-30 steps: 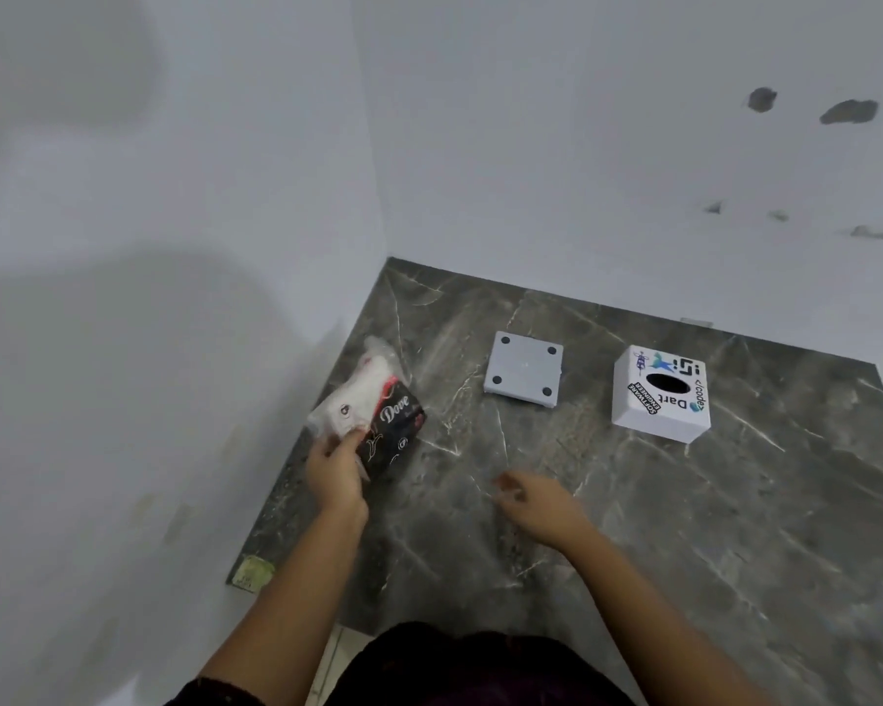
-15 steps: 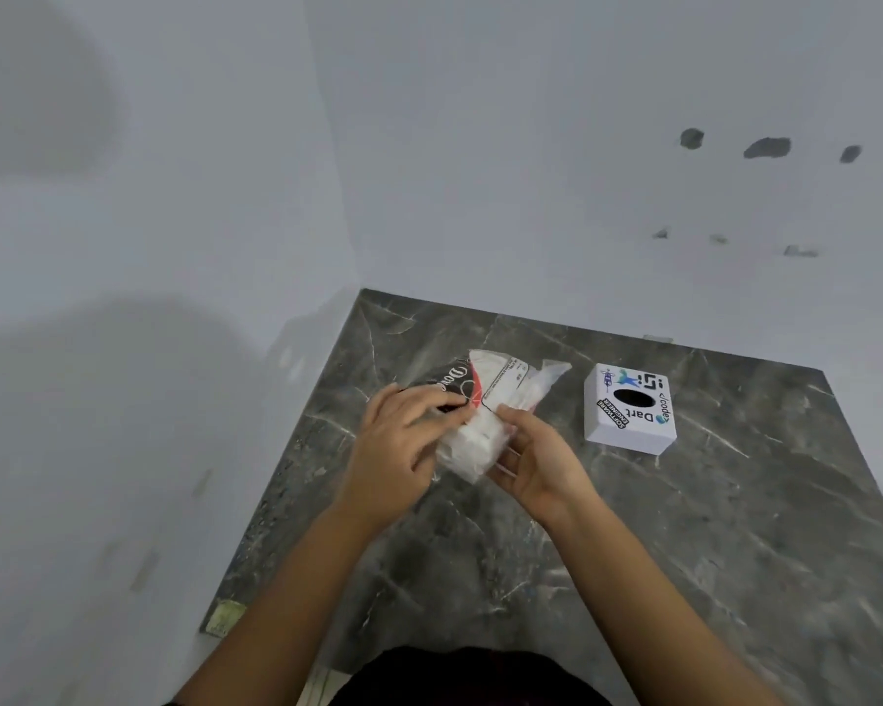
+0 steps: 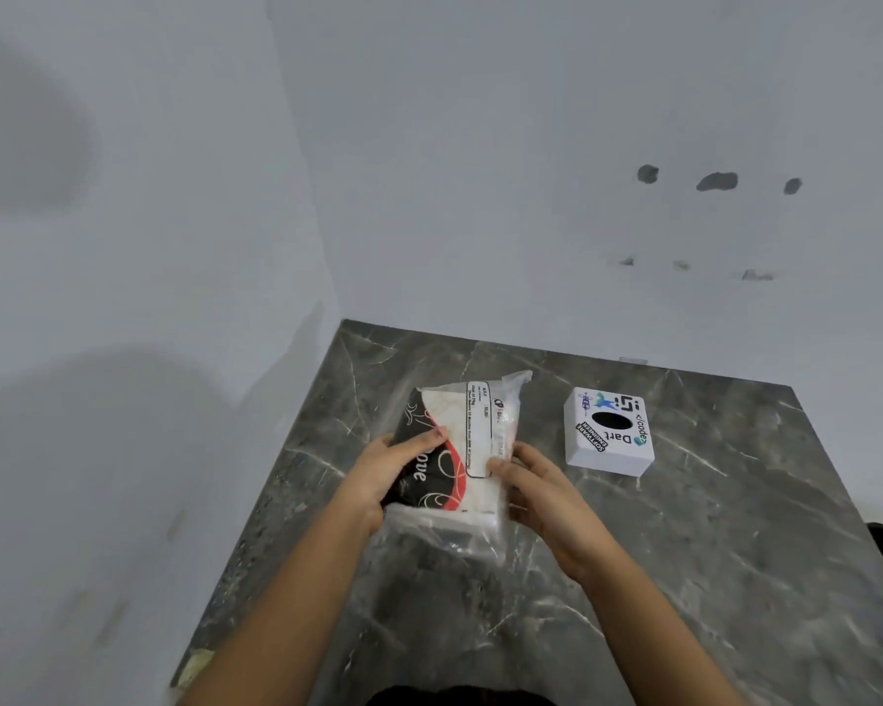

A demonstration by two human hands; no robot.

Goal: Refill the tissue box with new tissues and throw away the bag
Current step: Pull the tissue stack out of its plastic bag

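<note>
Forearms reach in from the near edge over a dark grey marbled bench (image 3: 684, 578). Left hand (image 3: 386, 473) grips the left side of the tissue bag (image 3: 460, 450), thumb across its black printed face. Right hand (image 3: 536, 489) pinches the bag's right edge by the white label. Bag: clear plastic, black, red and white print, white tissues inside, held above the bench. Beyond, to the right: white tissue box (image 3: 607, 433), stickered, with a dark oval opening, resting on the bench.
</note>
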